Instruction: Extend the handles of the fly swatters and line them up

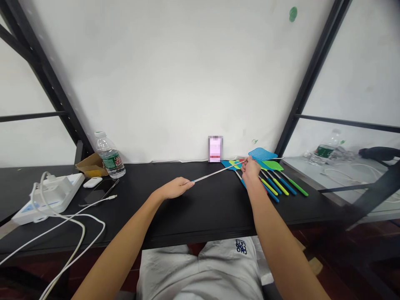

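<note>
A fly swatter with a long metal rod (215, 172) is stretched between my two hands above the black table. My left hand (176, 188) is closed round its handle end, where a bit of blue shows. Near the other end, my right hand (251, 170) pinches the rod, and the blue mesh head (263, 153) appears just beyond the fingers. Under and beside my right hand lie several more fly swatters with blue, green and yellow handles, among them a green-handled swatter (298, 187) at the right. My right hand and forearm hide part of them.
On the left of the black table (200, 216) are a water bottle (111, 156), a cardboard box (91, 166), a white earphone case (93, 182), a dark phone (101, 191), a power strip (51, 200) and loose white cables (83, 233). A lit phone (215, 149) leans against the wall.
</note>
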### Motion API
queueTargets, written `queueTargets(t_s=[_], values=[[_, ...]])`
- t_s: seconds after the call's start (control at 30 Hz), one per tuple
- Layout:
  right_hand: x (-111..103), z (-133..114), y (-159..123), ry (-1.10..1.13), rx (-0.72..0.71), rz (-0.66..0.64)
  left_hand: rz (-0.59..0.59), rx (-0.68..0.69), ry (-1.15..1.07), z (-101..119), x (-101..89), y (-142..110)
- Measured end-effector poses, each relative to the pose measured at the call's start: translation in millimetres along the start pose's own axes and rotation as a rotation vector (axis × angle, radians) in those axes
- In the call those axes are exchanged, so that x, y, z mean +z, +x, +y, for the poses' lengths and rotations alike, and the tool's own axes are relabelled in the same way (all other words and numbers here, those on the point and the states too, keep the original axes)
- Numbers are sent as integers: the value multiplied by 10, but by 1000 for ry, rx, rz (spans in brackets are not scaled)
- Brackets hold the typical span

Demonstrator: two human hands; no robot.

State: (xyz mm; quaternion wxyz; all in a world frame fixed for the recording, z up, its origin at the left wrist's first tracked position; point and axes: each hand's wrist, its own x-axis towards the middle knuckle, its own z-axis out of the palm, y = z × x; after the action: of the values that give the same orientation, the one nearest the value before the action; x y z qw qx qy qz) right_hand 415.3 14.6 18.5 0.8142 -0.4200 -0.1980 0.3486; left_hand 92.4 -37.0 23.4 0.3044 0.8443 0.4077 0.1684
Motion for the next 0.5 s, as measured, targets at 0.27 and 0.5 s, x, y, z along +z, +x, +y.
queueTargets(t_s=[0.27,0.5], values=[[9,-30,-49,76,11,-91,-27,3,-11,-28,1,1],[56,46,-88,-29,-26,18,154,81,239,4,42,15]])
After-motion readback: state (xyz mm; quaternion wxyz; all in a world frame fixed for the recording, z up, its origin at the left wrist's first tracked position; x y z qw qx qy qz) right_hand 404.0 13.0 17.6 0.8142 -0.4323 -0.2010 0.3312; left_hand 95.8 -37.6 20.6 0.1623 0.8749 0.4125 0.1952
